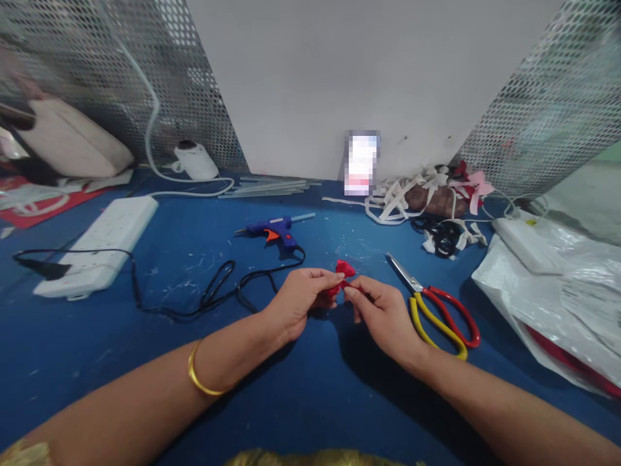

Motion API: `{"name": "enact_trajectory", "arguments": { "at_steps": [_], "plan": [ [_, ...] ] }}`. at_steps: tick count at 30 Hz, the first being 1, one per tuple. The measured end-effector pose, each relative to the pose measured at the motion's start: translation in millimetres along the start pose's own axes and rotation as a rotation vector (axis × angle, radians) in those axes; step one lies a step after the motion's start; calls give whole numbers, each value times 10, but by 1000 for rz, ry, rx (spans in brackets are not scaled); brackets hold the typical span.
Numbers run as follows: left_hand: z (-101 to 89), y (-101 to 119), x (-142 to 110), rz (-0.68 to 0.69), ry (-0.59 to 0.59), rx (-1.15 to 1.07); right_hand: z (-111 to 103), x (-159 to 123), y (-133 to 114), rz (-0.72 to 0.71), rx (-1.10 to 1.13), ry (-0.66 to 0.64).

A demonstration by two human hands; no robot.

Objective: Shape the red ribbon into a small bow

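Note:
A small red fabric bow (345, 268) is held between my two hands above the blue table. My left hand (305, 292) is closed on it, thumb and forefinger pinching near its middle. From the other side my right hand (381, 309) pinches a narrow red strip at the bow's centre. The lower part of the bow is partly hidden by my fingers. Just right of my right hand lie scissors (421, 288) with one red and one yellow handle. Beyond my left hand, a blue glue gun (272, 232) with an orange trigger rests on its side, a glue stick in its back.
A white power strip (101, 243) with a black plug lies left, its cord looping toward the glue gun. Glue sticks (272, 186), a lit phone (361, 163) and ribbon scraps (412, 191) line the back. A plastic bag (557, 298) lies right.

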State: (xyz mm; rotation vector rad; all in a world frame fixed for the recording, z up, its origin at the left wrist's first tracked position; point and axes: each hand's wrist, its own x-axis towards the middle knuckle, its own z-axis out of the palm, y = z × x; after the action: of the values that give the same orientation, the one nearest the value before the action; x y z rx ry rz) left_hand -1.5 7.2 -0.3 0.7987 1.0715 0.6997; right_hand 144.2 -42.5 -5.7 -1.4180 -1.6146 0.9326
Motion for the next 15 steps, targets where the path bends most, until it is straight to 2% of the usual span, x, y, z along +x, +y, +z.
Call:
{"name": "enact_trajectory", "arguments": {
  "at_steps": [2, 6, 9, 15],
  "plan": [
    [-7, 27, 0, -10, -32, -25, 7, 29, 20, 97, 126, 27],
    [-12, 75, -9, -17, -6, -109, 20, 63, 49, 157, 266, 34],
    [-11, 85, -12, -17, 13, -127, 30, 68, 73, 181, 307, 31],
    [-4, 60, -14, 51, 42, -18, 32, 79, 87, 181, 316, 35]
  ]
}}
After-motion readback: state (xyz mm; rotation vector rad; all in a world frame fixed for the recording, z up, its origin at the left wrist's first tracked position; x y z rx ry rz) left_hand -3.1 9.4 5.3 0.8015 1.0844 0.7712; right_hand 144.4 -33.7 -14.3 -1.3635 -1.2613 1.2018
